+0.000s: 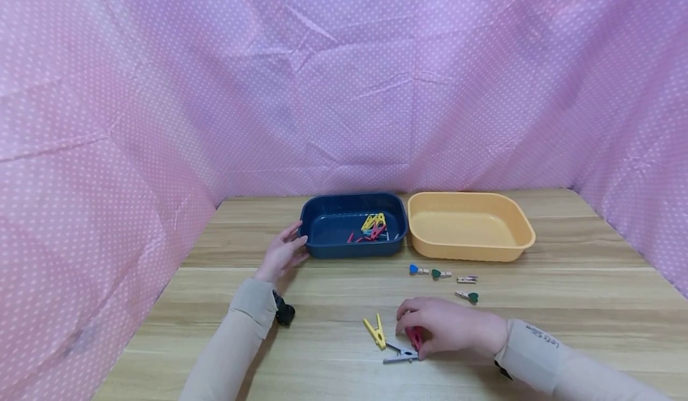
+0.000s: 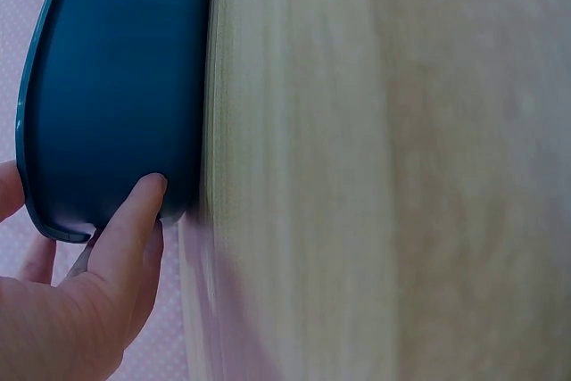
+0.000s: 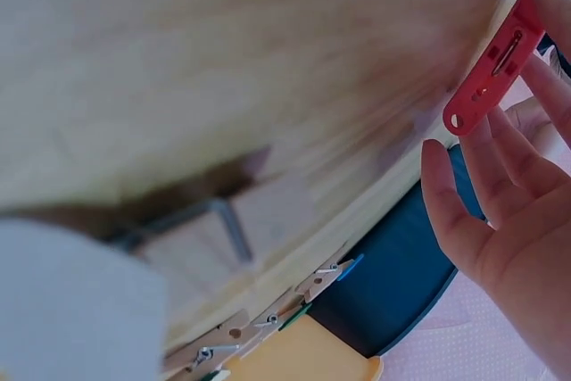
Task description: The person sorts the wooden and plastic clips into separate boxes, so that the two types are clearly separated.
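Observation:
My right hand (image 1: 451, 326) pinches a red plastic clothespin (image 3: 493, 69) between thumb and fingers, low over the table. Beside its fingertips lie a grey clothespin (image 1: 402, 354) and a yellow clothespin (image 1: 376, 331), both on the wood. At the far left, my left hand (image 1: 283, 251) touches the end of a dark blue tray (image 1: 355, 250), its fingers fairly straight. In the left wrist view one fingertip rests against the tray's outer wall (image 2: 116, 86). Yellow, red and bluish plastic clothespins (image 1: 374, 226) lie inside the tray's right part.
A yellow-orange tray (image 1: 467, 253) stands right of the blue one, close against it. In front of it lie several small wooden clothespins, among them one with a blue heart (image 1: 414, 269) and one with a green heart (image 1: 473, 297). Pink dotted cloth (image 1: 344, 90) hangs around the table.

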`<state>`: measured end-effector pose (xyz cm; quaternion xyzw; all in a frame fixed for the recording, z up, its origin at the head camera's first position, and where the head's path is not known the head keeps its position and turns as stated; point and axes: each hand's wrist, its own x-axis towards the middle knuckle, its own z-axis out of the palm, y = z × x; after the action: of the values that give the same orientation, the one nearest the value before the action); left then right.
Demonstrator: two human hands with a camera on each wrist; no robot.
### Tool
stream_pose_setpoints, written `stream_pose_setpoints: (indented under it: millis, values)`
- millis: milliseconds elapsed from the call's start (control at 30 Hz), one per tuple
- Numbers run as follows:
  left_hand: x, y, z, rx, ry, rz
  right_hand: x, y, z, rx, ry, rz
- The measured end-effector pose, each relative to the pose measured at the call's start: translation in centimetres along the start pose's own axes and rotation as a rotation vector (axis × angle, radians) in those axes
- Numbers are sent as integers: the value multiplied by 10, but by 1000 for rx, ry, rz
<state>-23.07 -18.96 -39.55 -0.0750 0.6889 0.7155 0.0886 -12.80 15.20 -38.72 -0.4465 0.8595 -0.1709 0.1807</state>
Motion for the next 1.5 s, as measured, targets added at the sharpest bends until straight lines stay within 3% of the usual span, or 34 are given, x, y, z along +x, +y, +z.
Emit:
stream_pose_setpoints:
  millis: [467,867,1100,1333,1500]
  values:
    - [1,0,0,19,9,-12,-6,3,-15,-55,134,-52]
    - [-1,1,0,21,19,-22,-7,6,-21,-55,190,-50]
    - [-2,2,1,6,12,-24,-5,13,-26,-74,219,-6]
    - [-2,2,1,2,12,-22,-1,22,-30,-115,281,-68]
    - [-2,1,0,14,11,-13,2,24,-34,-115,296,-48]
